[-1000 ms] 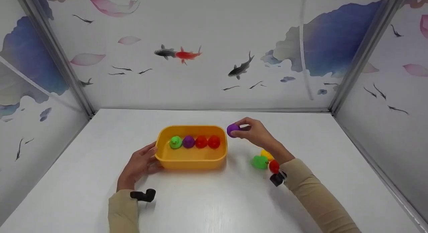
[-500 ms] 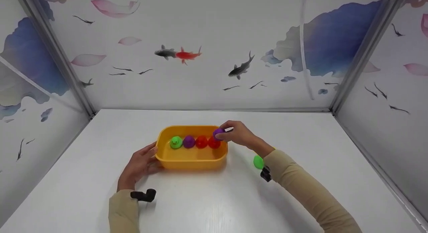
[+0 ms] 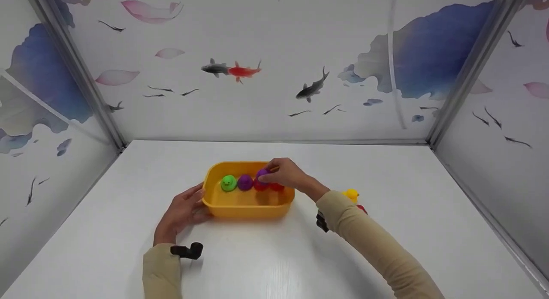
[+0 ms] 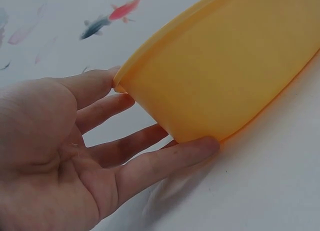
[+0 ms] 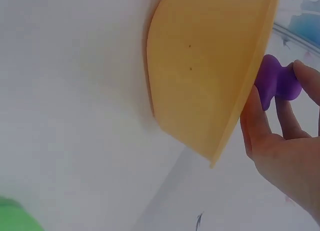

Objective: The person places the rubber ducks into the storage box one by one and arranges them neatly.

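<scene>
A purple toy duck (image 3: 262, 174) is pinched in my right hand (image 3: 288, 174), over the inside of the yellow plastic basin (image 3: 248, 211). In the right wrist view, this duck (image 5: 270, 81) shows a rounded body and head just past the basin's rim. Along the basin floor sit a green toy duck (image 3: 228, 183), another purple duck (image 3: 245, 182) and two red toys (image 3: 278, 187), partly hidden by my right hand. My left hand (image 3: 182, 209) touches the basin's left end; in the left wrist view its extended fingers (image 4: 170, 163) rest against wall and rim.
Right of the basin, a yellow toy duck (image 3: 351, 195) and a red toy (image 3: 362, 209) lie on the white table (image 3: 257, 252), partly behind my right sleeve. A green toy (image 5: 17, 218) shows at the right wrist view's corner. Patterned panels (image 3: 274, 119) enclose the table.
My right hand has carried the purple duck leftward, from beside the basin to above its red toys. Its sleeve now hides the loose green toy in the head view. My left hand stays at the basin.
</scene>
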{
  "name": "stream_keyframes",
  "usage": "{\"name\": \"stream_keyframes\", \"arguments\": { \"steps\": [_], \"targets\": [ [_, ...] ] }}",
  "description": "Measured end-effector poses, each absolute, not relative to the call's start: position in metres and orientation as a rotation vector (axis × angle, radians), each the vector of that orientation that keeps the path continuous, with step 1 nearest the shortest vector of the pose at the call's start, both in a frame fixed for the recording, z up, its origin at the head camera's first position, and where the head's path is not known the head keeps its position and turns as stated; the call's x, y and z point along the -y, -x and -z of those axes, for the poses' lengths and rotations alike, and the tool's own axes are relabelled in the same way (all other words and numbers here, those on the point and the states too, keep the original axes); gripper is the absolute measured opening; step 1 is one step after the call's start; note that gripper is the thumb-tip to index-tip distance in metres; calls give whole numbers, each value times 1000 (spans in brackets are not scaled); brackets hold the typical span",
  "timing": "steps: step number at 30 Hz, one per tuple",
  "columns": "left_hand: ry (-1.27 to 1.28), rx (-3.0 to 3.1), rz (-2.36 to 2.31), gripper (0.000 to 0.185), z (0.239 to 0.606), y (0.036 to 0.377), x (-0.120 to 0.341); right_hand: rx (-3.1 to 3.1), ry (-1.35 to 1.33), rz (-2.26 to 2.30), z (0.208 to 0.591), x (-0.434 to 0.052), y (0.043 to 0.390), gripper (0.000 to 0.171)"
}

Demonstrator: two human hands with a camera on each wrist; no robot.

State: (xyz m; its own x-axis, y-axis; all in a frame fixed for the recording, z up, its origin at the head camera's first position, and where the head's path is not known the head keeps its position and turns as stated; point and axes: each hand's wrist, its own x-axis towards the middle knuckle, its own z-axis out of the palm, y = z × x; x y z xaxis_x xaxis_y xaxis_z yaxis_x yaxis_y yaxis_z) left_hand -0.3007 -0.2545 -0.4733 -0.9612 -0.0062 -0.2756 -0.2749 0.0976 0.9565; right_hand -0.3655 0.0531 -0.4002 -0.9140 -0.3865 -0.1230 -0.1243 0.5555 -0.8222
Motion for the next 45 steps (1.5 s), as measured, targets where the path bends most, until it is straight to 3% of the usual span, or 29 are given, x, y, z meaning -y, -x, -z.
{"name": "stream_keyframes", "arguments": {
  "steps": [13,45],
  "targets": [
    [267,-2162,-1958,59,474,302,255,-2380,384,1315,395,-18,357,32],
    [232,-2166,-1959,61,477,299,256,-2328,284,1346,430,47,346,22]
  ]
}}
